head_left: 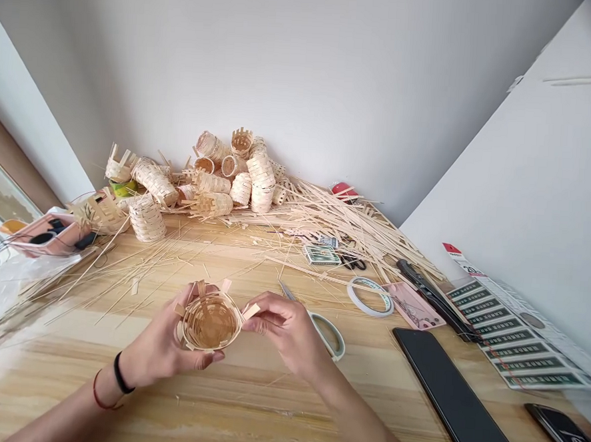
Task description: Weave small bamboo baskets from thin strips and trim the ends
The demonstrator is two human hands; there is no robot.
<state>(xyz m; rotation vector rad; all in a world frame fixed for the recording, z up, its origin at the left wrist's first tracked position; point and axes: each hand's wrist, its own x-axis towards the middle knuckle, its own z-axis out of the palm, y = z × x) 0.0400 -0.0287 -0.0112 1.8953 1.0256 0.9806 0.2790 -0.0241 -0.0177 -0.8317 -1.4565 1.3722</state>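
A small woven basket (212, 322) of pale wood strips is tilted so that its open mouth faces me. My left hand (168, 336) wraps round its left side, with the thumb below the rim. Several strip ends stick out from the rim. On the right side, my right hand (279, 320) pinches one of these strip ends (251, 311) between thumb and fingers. Partly hidden behind my right hand lies a pair of scissors (337, 343) with pale handles, its blade tip showing above the hand.
Woven baskets (260, 182) are piled against the wall, with loose strips (356, 218) to their right. A roll of tape (371, 297), a utility knife (434, 296), a black phone (455, 397) and a blade pack (513, 341) lie at right. A pink container (49, 232) stands at left.
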